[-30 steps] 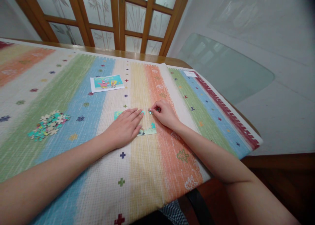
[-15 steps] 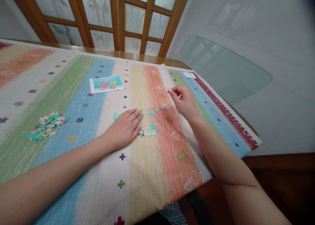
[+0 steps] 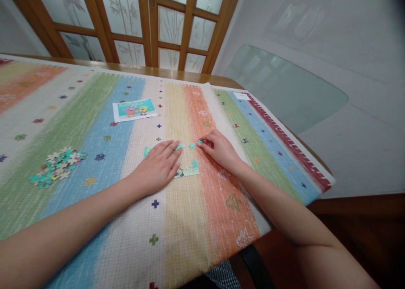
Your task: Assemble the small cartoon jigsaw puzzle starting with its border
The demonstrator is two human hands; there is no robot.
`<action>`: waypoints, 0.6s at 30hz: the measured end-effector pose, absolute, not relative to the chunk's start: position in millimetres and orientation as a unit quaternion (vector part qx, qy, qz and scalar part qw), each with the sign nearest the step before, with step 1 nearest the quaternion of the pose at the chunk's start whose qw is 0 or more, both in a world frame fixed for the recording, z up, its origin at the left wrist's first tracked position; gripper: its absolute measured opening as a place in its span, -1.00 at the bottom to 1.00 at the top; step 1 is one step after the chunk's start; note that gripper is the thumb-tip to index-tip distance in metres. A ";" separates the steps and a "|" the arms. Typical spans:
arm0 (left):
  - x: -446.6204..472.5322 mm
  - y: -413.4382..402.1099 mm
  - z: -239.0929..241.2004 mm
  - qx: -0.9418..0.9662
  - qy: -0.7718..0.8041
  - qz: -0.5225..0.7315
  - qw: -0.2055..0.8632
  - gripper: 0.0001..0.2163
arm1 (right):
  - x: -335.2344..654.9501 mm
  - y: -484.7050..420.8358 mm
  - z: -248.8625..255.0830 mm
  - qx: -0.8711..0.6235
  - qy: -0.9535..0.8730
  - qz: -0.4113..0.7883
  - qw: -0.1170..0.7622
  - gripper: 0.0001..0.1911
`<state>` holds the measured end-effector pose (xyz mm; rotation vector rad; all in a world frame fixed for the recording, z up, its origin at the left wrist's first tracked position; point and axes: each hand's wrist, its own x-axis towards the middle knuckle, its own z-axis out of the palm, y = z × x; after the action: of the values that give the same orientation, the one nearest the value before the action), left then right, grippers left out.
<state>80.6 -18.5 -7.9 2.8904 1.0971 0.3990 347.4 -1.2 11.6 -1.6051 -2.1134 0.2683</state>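
Note:
My left hand [image 3: 162,164] lies flat, fingers stretched out, over a partly assembled jigsaw puzzle [image 3: 191,171] and hides much of it. Teal edges and a greenish lower strip show around the palm. Just right of its fingertips, a loose teal puzzle piece [image 3: 192,146] rests on the cloth. My right hand [image 3: 218,149] is closed in a pinch on a small teal jigsaw piece [image 3: 199,141], low over the orange stripe. Whether that piece is lifted or still touches the cloth, I cannot tell.
A heap of loose puzzle pieces [image 3: 58,166] lies at the left on the striped tablecloth [image 3: 126,234]. Behind the puzzle is a printed cartoon picture [image 3: 135,110]. A small white paper [image 3: 241,96] sits near the far right edge. Wooden glazed doors [image 3: 152,27] stand behind the table.
My right hand has come down and to the left, onto the loose pieces beside the puzzle, and pinches one. My left hand has stayed flat on the puzzle.

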 end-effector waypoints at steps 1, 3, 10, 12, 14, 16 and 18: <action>80.6 -18.7 -7.6 0.927 0.353 0.128 0.013 -0.56 | 347.4 -0.7 10.7 -0.584 -0.771 0.097 0.235 -0.89; 80.7 -19.2 -6.8 0.927 0.354 0.122 0.017 -0.55 | 349.4 0.3 9.8 -0.581 -0.773 0.100 0.234 -0.88; 81.0 -19.0 -5.4 0.928 0.355 0.111 0.019 -0.53 | 364.7 -3.4 15.5 -0.483 -0.860 0.038 0.159 -0.70; 81.0 -18.7 -5.1 0.929 0.353 0.109 0.014 -0.53 | 367.6 -7.1 17.8 -0.448 -0.880 0.017 0.158 -0.67; 81.1 -18.8 -4.3 0.931 0.351 0.105 0.004 -0.53 | 368.2 -11.1 19.5 -0.415 -0.893 0.002 0.175 -0.65; 81.4 -19.5 -2.9 0.931 0.351 0.103 -0.006 -0.54 | 366.2 -14.2 20.6 -0.388 -0.905 -0.004 0.177 -0.64; 82.0 -20.7 -1.0 0.931 0.351 0.100 -0.014 -0.54 | 362.6 -16.1 21.1 -0.377 -0.913 -0.008 0.154 -0.65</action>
<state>82.0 -20.7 -1.0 2.9513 1.1143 0.3158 362.6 -16.1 21.1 -1.0808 -2.6185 -0.0221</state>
